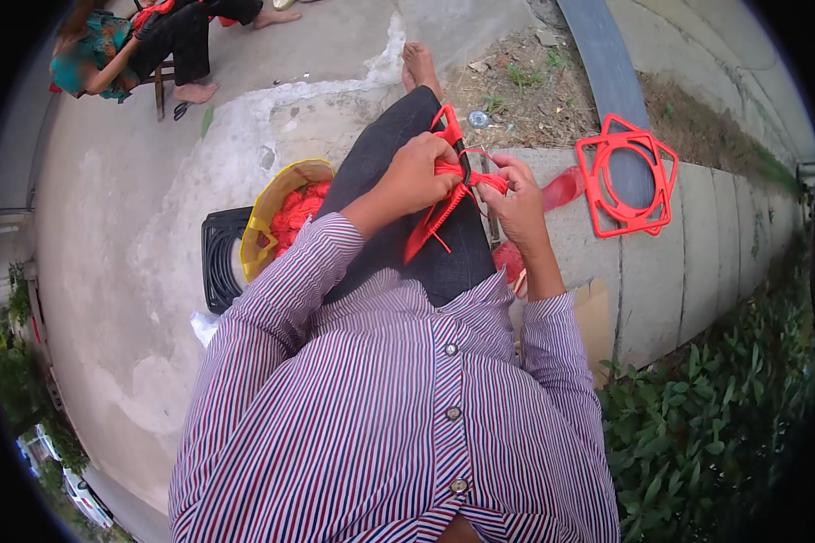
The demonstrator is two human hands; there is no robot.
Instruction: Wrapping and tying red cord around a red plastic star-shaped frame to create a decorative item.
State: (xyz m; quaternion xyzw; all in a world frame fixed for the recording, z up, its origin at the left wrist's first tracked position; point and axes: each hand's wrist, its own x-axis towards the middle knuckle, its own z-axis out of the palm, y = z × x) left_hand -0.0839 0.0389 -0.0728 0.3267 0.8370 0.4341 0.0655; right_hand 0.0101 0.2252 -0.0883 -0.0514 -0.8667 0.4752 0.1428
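Seated figure in a red, white and blue striped button shirt (398,407), dark trousers (407,181), one leg stretched out to a bare foot (420,65) on the concrete. Left hand (417,174): fingers curled shut over a bundle of bright red plastic strips (453,185), gripping it at the top of the thigh. Right hand (516,204): fingers bent and pinched on the same red strips from the other side, thumb toward the left hand; the two hands sit just beside each other with the strips bunched between them. The bundle rests on the lap, a fringe of loose red ends (430,231) trailing down over the dark trouser leg, and a red angular frame piece (445,122) standing up just beyond the knuckles. On the low concrete ledge (697,235) to the right: a stack of flat red plastic square frames with rounded openings (627,174), well apart from the hands. To the left of the leg: a yellow-rimmed sack or basket filled with red material (285,222), touching a black slatted plastic stool or crate (222,258). Far upper left: another person seated on a wooden stool (145,45), in dark trousers and a teal patterned top. Green leafy plants (706,425) at lower right below the ledge.
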